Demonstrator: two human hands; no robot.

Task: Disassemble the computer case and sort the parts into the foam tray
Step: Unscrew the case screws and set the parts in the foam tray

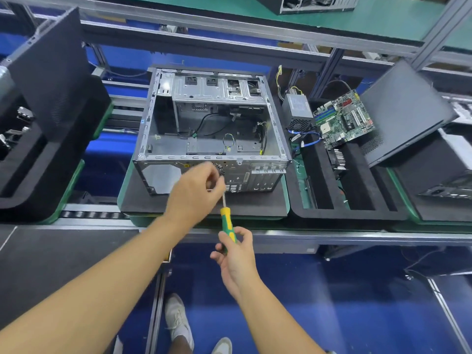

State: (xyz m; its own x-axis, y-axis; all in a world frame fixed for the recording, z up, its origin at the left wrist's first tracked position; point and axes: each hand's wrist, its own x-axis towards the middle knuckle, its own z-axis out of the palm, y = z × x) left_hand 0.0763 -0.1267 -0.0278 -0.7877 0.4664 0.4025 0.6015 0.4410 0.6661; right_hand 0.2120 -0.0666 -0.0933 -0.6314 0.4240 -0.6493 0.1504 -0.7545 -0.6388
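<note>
Head camera looks down at the computer case (163,172), which lies open on a black mat (255,203) in the middle of the surface. Its near wall is the rear panel, and loose cables lie inside. The right hand (236,254) is near the person, and its grip is closed around the yellow and green handle of a screwdriver (226,221). The metal shaft points up and away, toward the rear panel. The left hand (196,190) is just in front of this panel, and its curled fingers pinch the upper end of the shaft. I cannot tell if the tip touches the case. Right of the case stands the black foam tray (352,214). At its far end a power supply (298,111) and a motherboard (343,118) are placed, with a heatsink fan (338,157) just nearer. A dark side panel (403,111) leans at the right edge of the tray.
</note>
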